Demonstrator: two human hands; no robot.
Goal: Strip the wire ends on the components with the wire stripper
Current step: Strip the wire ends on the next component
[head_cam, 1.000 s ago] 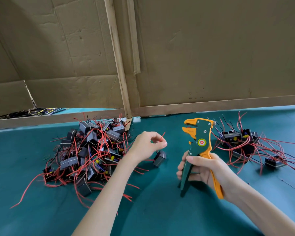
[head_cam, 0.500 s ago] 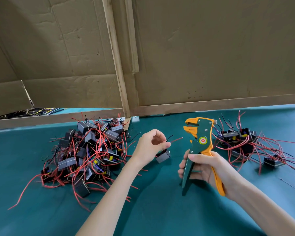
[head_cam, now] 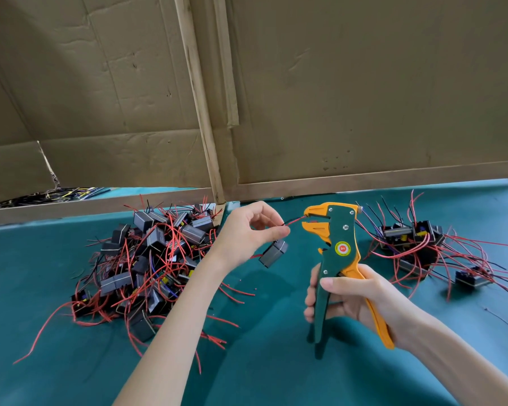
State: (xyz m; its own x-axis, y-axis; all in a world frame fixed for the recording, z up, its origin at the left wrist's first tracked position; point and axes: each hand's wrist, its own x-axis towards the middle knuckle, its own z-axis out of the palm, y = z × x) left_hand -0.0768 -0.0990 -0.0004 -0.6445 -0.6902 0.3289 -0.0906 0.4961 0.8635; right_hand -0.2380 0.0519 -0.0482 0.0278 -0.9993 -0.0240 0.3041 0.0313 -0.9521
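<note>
Right hand point(head_cam: 361, 297) around "DK" wire stripper point(head_cam: 339, 230)

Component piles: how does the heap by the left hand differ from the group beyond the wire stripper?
The left heap is bigger, with blocks stacked on one another; the right group holds only a few, spread flatter. The left heap's wires are tangled across it; the right group's fan outward to the right. Both are dark blocks with red and black wires on the green mat.
</note>
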